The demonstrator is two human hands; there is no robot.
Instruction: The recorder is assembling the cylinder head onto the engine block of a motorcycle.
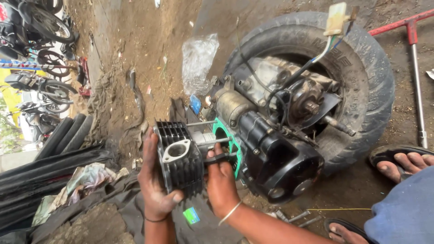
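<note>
- Left hand grips the black finned cylinder; right hand steadies it on the studs
- Step: mid-slide, near the green gasket
- Next calls for square, even travel along the engine

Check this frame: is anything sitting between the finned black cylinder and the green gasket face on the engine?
Yes. The cylinder, held by the left hand, rides on the studs. In the gap before the green gasket sits a metal piston-like part, and the right hand has fingers there.
</note>
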